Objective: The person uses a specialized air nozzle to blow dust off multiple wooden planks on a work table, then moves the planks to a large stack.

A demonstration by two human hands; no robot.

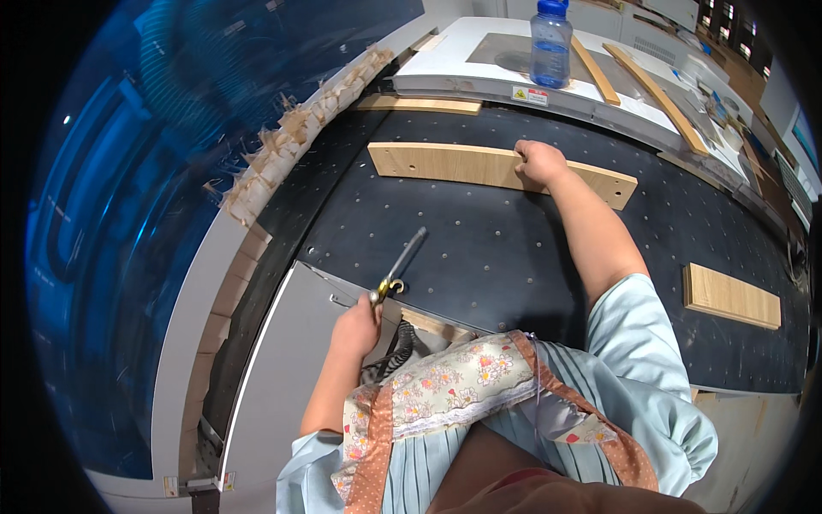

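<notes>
Right hand: The person's right hand [541, 164] reaches out over the black, dotted table [462, 257], its fingers pinching the upper long edge of a board.
Board: The long, pale wooden board [467, 166], pierced near its ends, extends to both sides of those fingers, its broad face turned toward the person; whether its lower edge touches the table is hard to tell.
Left hand: Nearer the body, the left hand [356, 325] has its fingers wrapped around a yellow-and-dark tool [378, 294], whose slim grey nozzle [409, 253] points away from them, toward the board.
Bottle: Just beyond the right fingers, a translucent blue bottle [550, 47] stands upright and capped on a white surface [454, 36]; how much it contains cannot be made out.
Wood strips: Two strips [595, 70] [658, 98] lie beyond and to the right of the right fingers, right of the bottle; another strip [419, 104] lies beyond and to their left.
Short wood piece: A short piece [732, 295] rests on the table, nearer the person and well to the right of the right fingers.
</notes>
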